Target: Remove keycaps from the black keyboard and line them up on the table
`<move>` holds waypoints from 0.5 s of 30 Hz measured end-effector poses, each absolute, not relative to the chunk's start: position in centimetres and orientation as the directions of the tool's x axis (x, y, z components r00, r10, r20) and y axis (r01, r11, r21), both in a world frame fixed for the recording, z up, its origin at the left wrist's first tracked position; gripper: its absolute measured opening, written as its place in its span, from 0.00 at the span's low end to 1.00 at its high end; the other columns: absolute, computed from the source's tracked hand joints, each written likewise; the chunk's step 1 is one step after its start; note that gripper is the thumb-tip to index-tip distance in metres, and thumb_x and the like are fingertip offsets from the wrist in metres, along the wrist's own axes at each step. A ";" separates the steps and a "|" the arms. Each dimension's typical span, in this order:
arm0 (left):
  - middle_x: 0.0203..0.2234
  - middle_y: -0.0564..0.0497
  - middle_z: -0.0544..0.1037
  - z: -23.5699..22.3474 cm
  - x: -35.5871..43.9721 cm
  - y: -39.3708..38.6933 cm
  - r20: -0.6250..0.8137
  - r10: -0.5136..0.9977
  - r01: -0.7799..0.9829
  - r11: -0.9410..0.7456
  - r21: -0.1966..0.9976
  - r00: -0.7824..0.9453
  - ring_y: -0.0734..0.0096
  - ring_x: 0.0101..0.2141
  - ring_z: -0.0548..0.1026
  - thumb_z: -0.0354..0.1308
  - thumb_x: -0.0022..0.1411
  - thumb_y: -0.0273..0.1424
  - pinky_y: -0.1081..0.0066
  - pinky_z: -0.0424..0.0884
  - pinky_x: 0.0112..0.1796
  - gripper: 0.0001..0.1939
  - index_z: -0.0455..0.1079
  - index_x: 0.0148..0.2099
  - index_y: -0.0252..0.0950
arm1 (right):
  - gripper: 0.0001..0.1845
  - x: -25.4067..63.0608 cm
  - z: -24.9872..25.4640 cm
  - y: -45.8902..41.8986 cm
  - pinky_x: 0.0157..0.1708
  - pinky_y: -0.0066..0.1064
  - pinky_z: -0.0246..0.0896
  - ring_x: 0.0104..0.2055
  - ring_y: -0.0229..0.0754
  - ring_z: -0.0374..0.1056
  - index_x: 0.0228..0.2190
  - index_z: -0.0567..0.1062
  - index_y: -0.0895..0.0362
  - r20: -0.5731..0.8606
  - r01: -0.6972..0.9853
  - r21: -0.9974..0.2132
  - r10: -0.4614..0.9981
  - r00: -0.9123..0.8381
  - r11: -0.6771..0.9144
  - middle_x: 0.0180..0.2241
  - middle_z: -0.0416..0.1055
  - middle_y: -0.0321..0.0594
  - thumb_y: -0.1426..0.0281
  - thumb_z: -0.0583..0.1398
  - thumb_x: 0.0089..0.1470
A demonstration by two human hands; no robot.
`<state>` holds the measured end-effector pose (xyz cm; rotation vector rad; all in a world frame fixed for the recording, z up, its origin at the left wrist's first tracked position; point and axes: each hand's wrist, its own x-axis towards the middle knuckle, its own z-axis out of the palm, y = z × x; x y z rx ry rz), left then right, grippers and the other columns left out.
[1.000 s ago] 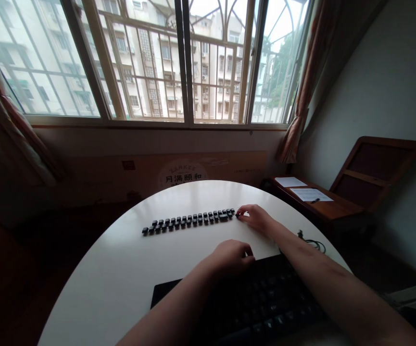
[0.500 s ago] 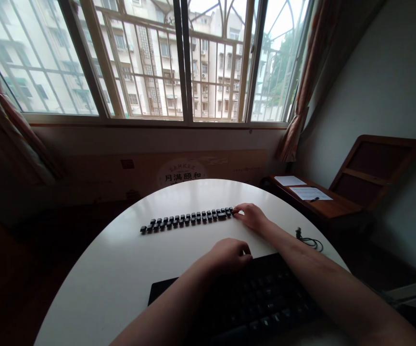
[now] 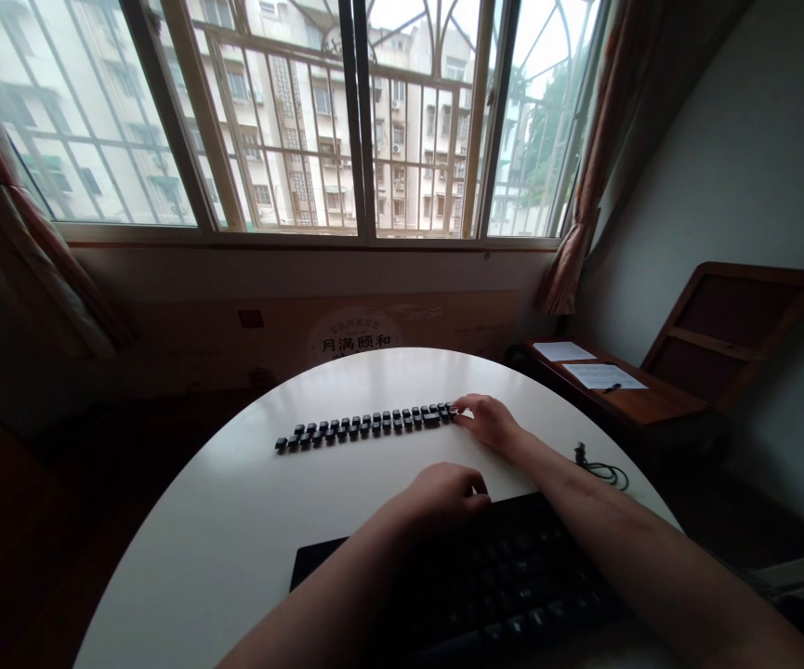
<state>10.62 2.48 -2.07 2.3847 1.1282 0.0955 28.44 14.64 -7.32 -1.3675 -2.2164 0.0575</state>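
Note:
Two rows of black keycaps [image 3: 374,425] run across the white round table [image 3: 185,557]. At their right end is my right hand [image 3: 489,420], its thumb and finger closed about a keycap [image 3: 452,410]. My left hand [image 3: 447,488] rests by the upper edge of a black keyboard [image 3: 513,595], fingers curled in and thumb close to the fingertip. Whatever those fingers may hold is hidden. Both forearms cover parts of the keyboard, which lies dark in shadow at the near side of the table.
A black cable [image 3: 600,469] lies coiled on the table's right side. Beyond stands a wooden chair [image 3: 666,409] with paper sheets [image 3: 603,376] and a pen [image 3: 612,387] on its seat. A printed cardboard panel [image 3: 283,325] leans under the barred window [image 3: 366,242].
The whole view has shifted slightly, so things appear a little further right. Both hands stay in nearly the same places, the right one still at the end of the keycap rows.

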 end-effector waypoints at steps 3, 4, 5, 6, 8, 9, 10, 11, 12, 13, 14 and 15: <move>0.40 0.52 0.81 -1.9 10.6 2.4 -0.147 0.742 0.710 -0.535 0.458 0.654 0.62 0.39 0.76 0.53 0.63 0.37 0.68 0.69 0.39 0.14 0.77 0.45 0.44 | 0.12 28.6 -7.4 14.6 0.44 0.33 0.65 0.40 0.44 0.73 0.42 0.79 0.50 0.417 0.819 -0.296 0.837 -0.353 0.492 0.40 0.78 0.36 0.70 0.63 0.55; 0.40 0.52 0.81 -1.9 10.6 2.4 -0.142 0.742 0.709 -0.538 0.456 0.655 0.62 0.39 0.76 0.53 0.63 0.37 0.68 0.69 0.39 0.14 0.77 0.45 0.44 | 0.12 28.6 -7.4 14.6 0.44 0.33 0.65 0.41 0.44 0.73 0.43 0.79 0.50 0.415 0.819 -0.293 0.837 -0.356 0.494 0.40 0.78 0.37 0.70 0.63 0.56; 0.39 0.52 0.81 -2.0 10.6 2.4 -0.138 0.742 0.707 -0.541 0.456 0.656 0.62 0.39 0.76 0.53 0.62 0.37 0.69 0.69 0.38 0.14 0.77 0.45 0.44 | 0.13 28.6 -7.4 14.6 0.44 0.33 0.65 0.41 0.44 0.73 0.44 0.79 0.49 0.412 0.819 -0.290 0.837 -0.360 0.495 0.41 0.78 0.37 0.70 0.63 0.56; 0.39 0.52 0.81 -2.0 10.6 2.4 -0.135 0.743 0.707 -0.541 0.455 0.655 0.62 0.38 0.76 0.53 0.62 0.37 0.69 0.69 0.38 0.14 0.77 0.45 0.44 | 0.13 28.6 -7.4 14.5 0.44 0.33 0.65 0.41 0.44 0.73 0.44 0.79 0.49 0.408 0.821 -0.287 0.838 -0.363 0.494 0.41 0.78 0.37 0.70 0.63 0.56; 0.39 0.52 0.81 -2.1 10.6 2.4 -0.136 0.746 0.711 -0.539 0.452 0.652 0.62 0.39 0.76 0.53 0.62 0.38 0.69 0.69 0.38 0.14 0.77 0.45 0.44 | 0.12 28.6 -7.4 14.5 0.44 0.33 0.65 0.41 0.45 0.73 0.43 0.79 0.49 0.399 0.825 -0.281 0.841 -0.365 0.491 0.42 0.78 0.38 0.70 0.62 0.56; 0.40 0.52 0.81 -2.1 10.6 2.4 -0.136 0.746 0.711 -0.539 0.451 0.652 0.62 0.39 0.76 0.53 0.62 0.38 0.69 0.69 0.38 0.14 0.77 0.45 0.44 | 0.12 28.5 -7.4 14.4 0.44 0.34 0.65 0.41 0.45 0.73 0.43 0.79 0.49 0.396 0.827 -0.278 0.843 -0.364 0.488 0.42 0.78 0.38 0.70 0.62 0.56; 0.40 0.52 0.81 -2.1 10.6 2.4 -0.136 0.745 0.710 -0.540 0.452 0.653 0.62 0.39 0.76 0.53 0.62 0.38 0.69 0.69 0.38 0.14 0.77 0.45 0.44 | 0.12 28.4 -7.3 14.4 0.44 0.34 0.65 0.41 0.45 0.73 0.42 0.79 0.49 0.395 0.830 -0.275 0.844 -0.362 0.485 0.42 0.78 0.38 0.70 0.62 0.57; 0.39 0.52 0.81 -2.1 10.6 2.4 -0.136 0.744 0.709 -0.541 0.453 0.654 0.62 0.39 0.76 0.53 0.63 0.38 0.68 0.69 0.38 0.14 0.77 0.45 0.43 | 0.11 28.3 -7.3 14.3 0.43 0.34 0.65 0.41 0.45 0.73 0.42 0.80 0.49 0.394 0.833 -0.273 0.846 -0.359 0.481 0.41 0.78 0.39 0.70 0.61 0.57; 0.39 0.52 0.81 -2.1 10.6 2.4 -0.134 0.743 0.707 -0.542 0.455 0.656 0.62 0.39 0.76 0.53 0.63 0.38 0.68 0.69 0.39 0.14 0.77 0.45 0.43 | 0.11 28.3 -7.2 14.3 0.43 0.34 0.65 0.40 0.46 0.73 0.42 0.80 0.50 0.395 0.836 -0.271 0.847 -0.355 0.477 0.41 0.78 0.39 0.70 0.61 0.57; 0.39 0.52 0.81 -2.1 10.6 2.4 -0.132 0.742 0.705 -0.543 0.456 0.657 0.62 0.39 0.76 0.53 0.63 0.38 0.68 0.69 0.39 0.14 0.77 0.45 0.43 | 0.11 28.2 -7.2 14.3 0.42 0.34 0.65 0.40 0.46 0.73 0.41 0.80 0.50 0.396 0.839 -0.270 0.848 -0.352 0.473 0.41 0.78 0.39 0.70 0.61 0.57; 0.39 0.52 0.81 -2.1 10.6 2.4 -0.130 0.742 0.704 -0.544 0.457 0.658 0.62 0.39 0.76 0.53 0.63 0.38 0.68 0.69 0.39 0.14 0.77 0.45 0.43 | 0.11 28.1 -7.1 14.3 0.42 0.34 0.65 0.40 0.46 0.73 0.41 0.80 0.50 0.396 0.841 -0.269 0.850 -0.348 0.470 0.40 0.78 0.39 0.70 0.61 0.56; 0.39 0.51 0.81 -2.1 10.6 2.4 -0.129 0.742 0.704 -0.545 0.456 0.658 0.62 0.39 0.76 0.53 0.63 0.38 0.68 0.69 0.39 0.14 0.77 0.45 0.43 | 0.10 28.1 -7.1 14.3 0.42 0.34 0.65 0.40 0.46 0.73 0.41 0.80 0.50 0.397 0.842 -0.269 0.851 -0.345 0.467 0.40 0.78 0.39 0.70 0.62 0.56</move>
